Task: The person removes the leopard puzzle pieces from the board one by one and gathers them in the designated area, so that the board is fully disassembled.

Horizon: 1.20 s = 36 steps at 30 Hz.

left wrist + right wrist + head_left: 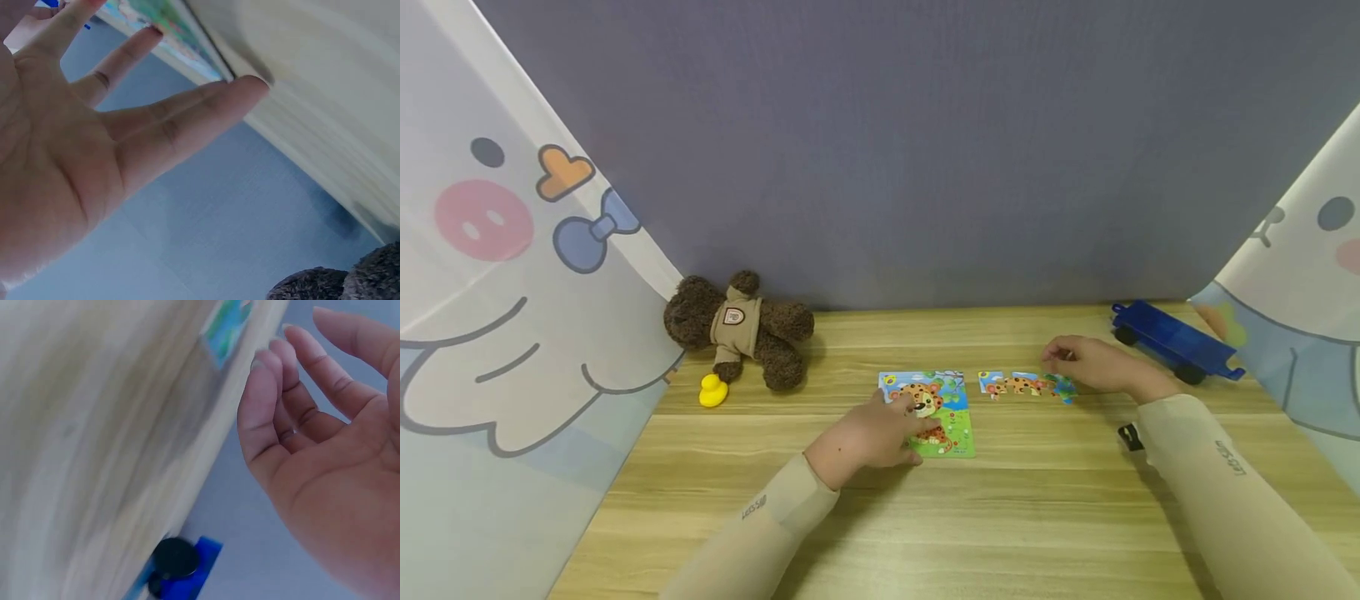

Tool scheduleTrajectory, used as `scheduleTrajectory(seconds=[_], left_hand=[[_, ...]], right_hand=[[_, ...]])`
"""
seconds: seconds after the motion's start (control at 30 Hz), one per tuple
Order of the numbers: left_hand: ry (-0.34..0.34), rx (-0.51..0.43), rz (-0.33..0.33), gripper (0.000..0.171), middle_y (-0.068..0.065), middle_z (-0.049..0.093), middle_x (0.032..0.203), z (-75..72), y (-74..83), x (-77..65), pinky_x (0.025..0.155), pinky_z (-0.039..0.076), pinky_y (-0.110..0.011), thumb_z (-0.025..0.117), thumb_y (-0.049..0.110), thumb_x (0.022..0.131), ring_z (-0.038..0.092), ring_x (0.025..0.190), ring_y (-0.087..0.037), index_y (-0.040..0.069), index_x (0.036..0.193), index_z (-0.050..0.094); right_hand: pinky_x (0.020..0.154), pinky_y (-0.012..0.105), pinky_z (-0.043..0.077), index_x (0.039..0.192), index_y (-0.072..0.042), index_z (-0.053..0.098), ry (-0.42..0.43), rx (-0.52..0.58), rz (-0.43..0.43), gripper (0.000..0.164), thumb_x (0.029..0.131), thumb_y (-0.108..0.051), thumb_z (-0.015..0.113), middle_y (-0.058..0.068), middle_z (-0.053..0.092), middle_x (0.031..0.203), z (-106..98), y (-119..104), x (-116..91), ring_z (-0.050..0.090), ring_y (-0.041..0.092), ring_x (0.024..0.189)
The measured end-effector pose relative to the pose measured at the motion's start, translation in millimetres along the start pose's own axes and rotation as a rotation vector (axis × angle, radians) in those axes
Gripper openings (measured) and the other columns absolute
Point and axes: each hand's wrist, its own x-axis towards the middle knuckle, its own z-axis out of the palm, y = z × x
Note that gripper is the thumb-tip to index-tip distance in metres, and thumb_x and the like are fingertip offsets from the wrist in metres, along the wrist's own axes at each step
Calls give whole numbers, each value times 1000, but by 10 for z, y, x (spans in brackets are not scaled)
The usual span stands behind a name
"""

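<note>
A leopard-cub jigsaw puzzle (957, 417) lies flat on the wooden table. My left hand (872, 433) rests on it with fingers spread, covering its left part; the left wrist view shows straight fingertips touching its edge. To the right of the puzzle, loose jigsaw pieces (1022, 383) with spotted and blue-green print lie in a row. Just above the right end of that row is my right hand (1097, 364). Its fingers are loosely bent, and in the right wrist view nothing shows between them.
A brown teddy bear (737, 329) in a tan shirt lies at the back left, beside a yellow rubber duck (712, 391). A blue toy wagon (1180, 340) stands at the back right. A small black object (1129, 437) sits by the right sleeve. A grey partition (910, 167) closes the back.
</note>
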Motion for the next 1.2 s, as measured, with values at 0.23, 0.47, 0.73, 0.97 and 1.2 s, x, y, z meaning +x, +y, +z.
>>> scheduleTrajectory(seconds=[0.23,0.47,0.73,0.97,1.2], left_hand=[[-35,-73,-14,58,-4,53,156,-131,-47,35,105,59,-48,71,52,101,67,128,-34,44,156,55],[-17,-112,-49,62,1,56,150,-145,-219,37,84,60,-42,66,59,102,64,125,-33,40,159,52],[24,-253,-132,75,-9,45,169,-170,-494,-63,123,45,-60,64,57,104,46,154,-42,23,166,42],[-45,-299,-261,97,-18,20,180,-124,-587,-124,124,33,-76,63,68,99,22,158,-63,18,173,23],[-58,-294,-280,104,-13,10,182,-68,-620,-100,120,34,-80,62,74,96,10,164,-56,24,174,15]], right_hand=[[75,38,57,134,-5,65,-82,149,-9,33,112,-29,57,14,70,117,50,-344,88,66,22,88],[58,40,51,135,-7,65,-159,264,-71,35,113,-33,55,20,66,106,231,-705,302,55,26,68],[63,41,59,136,-4,62,-232,336,-156,31,112,-24,56,20,65,122,527,-1085,544,69,31,89],[85,45,63,140,-3,60,-263,359,-178,33,112,-21,56,20,66,130,714,-1333,685,71,31,96],[77,41,62,139,-4,62,-269,329,-167,32,111,-19,58,15,66,133,850,-1499,808,70,29,89]])
